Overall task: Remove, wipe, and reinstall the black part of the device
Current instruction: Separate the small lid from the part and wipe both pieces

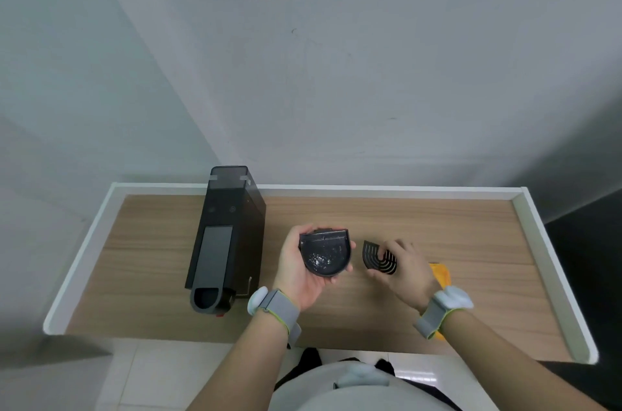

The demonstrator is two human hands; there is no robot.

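A tall black device (226, 239) stands on the left half of the wooden table. My left hand (296, 271) holds a black half-round drip tray (324, 252) just right of the device, its open side up, with wet specks inside. My right hand (405, 271) grips a black slotted grate (377, 257), tilted, a little to the right of the tray and apart from it. Both wrists wear grey bands.
An orange cloth (440, 272) lies on the table behind my right hand, partly hidden by it. The wooden table (336, 212) has a raised white rim (370, 190) at the back and sides. A grey wall rises behind it.
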